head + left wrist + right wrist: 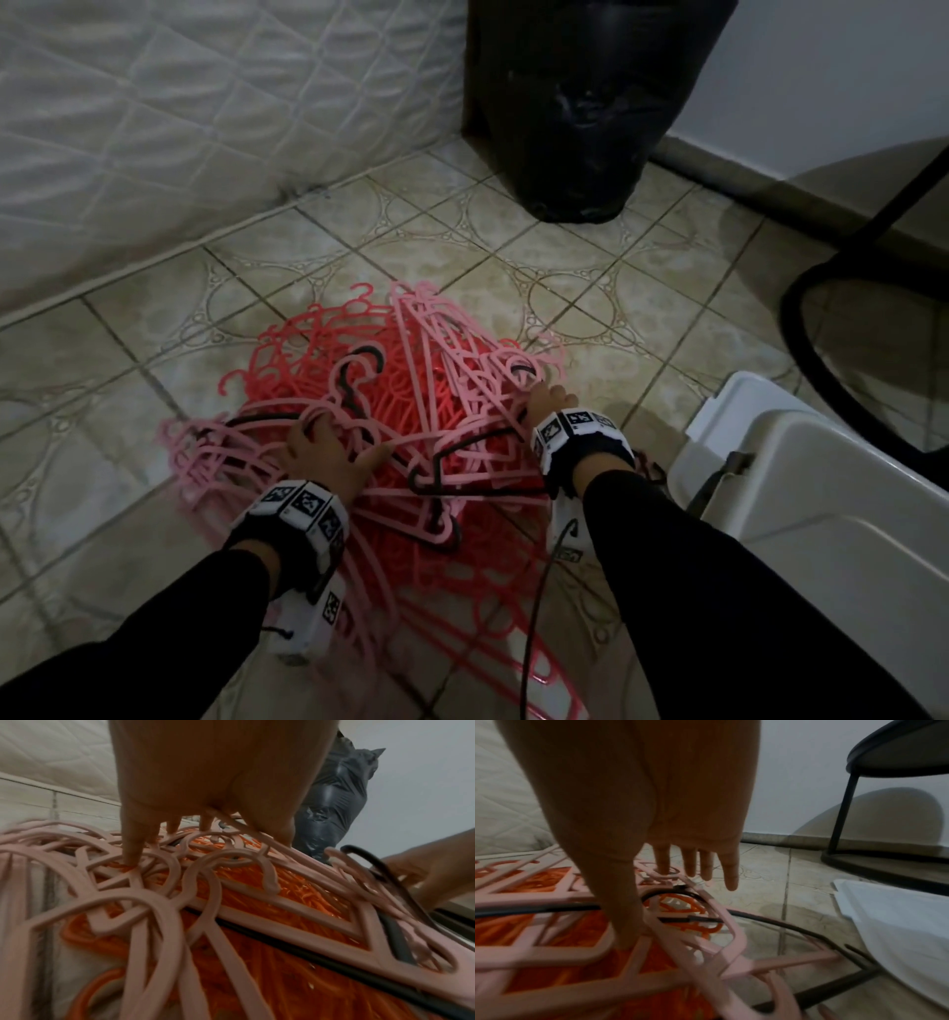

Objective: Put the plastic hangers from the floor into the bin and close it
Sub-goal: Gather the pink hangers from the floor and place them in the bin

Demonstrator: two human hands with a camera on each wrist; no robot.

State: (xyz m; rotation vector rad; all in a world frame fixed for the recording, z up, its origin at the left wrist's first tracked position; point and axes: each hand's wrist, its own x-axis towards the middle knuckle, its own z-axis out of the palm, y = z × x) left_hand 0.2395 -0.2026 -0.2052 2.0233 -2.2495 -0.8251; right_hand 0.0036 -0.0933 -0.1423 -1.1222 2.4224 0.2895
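presently both hands were down on the heap of plastic hangers [390, 411], which lay on the tiled floor [513, 246] at the centre of the head view. the heap was a tangle of pale pink hangers over red ones, with a few black hangers [354, 395] threaded through.

the left hand [323, 452] lay on the lower left part of the heap. in the left wrist view its fingers [133, 841] were extended and poked down between the pink bars; no hanger was clasped. the right hand [552, 398] lay at the right edge of the heap. in the right wrist view its fingers [690, 862] were straight and spread, with the thumb pressed on a pink bar; it gripped nothing either.

the white bin [821, 514] stood at the right edge of the head view, just beside the heap. whether its lid was open could not be told.

procedure for the step in hand, as a judgement:
- slide the fingers of each hand under opposite sides of the heap, so that the load is carried from below.
- gather a moderate bundle. the hooks were interlocked, so a large lift would likely drag loose hangers along.
- lift slowly and watch for trailing pieces, the black hangers in particular.
- keep the bundle level while it travels right to the bin.

a black bag [580, 113] stood at the top centre, well apart from the heap.
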